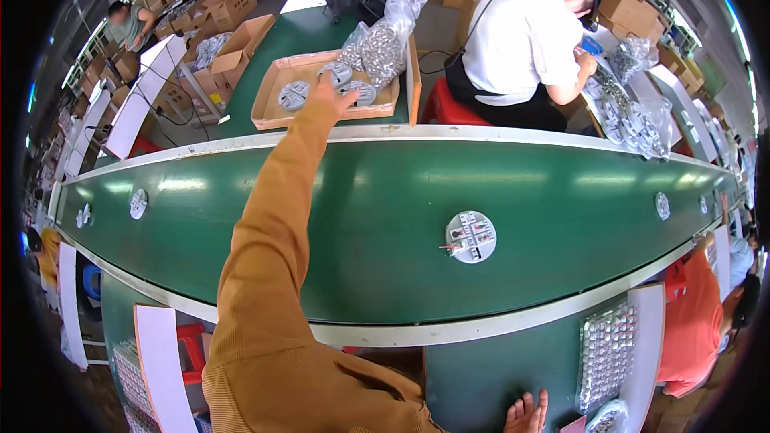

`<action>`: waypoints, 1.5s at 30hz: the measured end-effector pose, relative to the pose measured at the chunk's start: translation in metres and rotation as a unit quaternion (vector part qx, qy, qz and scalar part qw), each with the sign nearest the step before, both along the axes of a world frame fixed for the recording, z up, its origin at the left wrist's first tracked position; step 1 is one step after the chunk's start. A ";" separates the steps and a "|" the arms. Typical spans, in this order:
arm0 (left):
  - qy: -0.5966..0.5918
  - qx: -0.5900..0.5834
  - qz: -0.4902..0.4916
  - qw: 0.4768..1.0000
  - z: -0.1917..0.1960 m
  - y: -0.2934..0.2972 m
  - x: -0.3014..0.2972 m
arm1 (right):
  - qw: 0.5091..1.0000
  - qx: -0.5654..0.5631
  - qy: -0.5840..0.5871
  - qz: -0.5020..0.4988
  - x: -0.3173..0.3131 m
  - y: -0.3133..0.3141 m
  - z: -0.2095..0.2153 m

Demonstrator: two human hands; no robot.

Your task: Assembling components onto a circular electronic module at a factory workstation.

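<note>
My left arm stretches across the green conveyor belt. At its end my left hand (325, 98) is over a shallow cardboard tray (269, 108), fingers spread, at the edge of round grey plastic discs. One disc (338, 72) lies by its fingertips, another disc (365, 95) by the thumb, and a third disc (293, 95) to the left. Whether the fingers press on a disc is hard to tell. My right hand (524, 414) is low at the lower edge, partly cut off, its visible fingers apart and nothing seen in them, above the green near table (497, 377).
A round grey unit with small parts and wires (472, 237) lies on the conveyor belt (377, 208); similar discs sit farther left and right. A clear bag of small metal parts (380, 46) rests on the tray. A person in white (513, 48) sits opposite. A sheet of packed parts (607, 353) lies at right.
</note>
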State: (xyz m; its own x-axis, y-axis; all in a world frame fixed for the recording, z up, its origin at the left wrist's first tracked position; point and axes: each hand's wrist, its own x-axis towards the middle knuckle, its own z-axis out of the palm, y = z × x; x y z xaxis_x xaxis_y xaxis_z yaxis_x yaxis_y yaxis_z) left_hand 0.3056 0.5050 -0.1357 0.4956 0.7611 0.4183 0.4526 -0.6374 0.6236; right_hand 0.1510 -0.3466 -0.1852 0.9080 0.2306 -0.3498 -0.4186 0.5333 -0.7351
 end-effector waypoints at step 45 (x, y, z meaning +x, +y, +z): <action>-0.005 0.204 -0.744 0.636 0.011 -0.591 -0.120 | 0.989 0.122 -0.029 -0.079 -0.026 0.053 0.024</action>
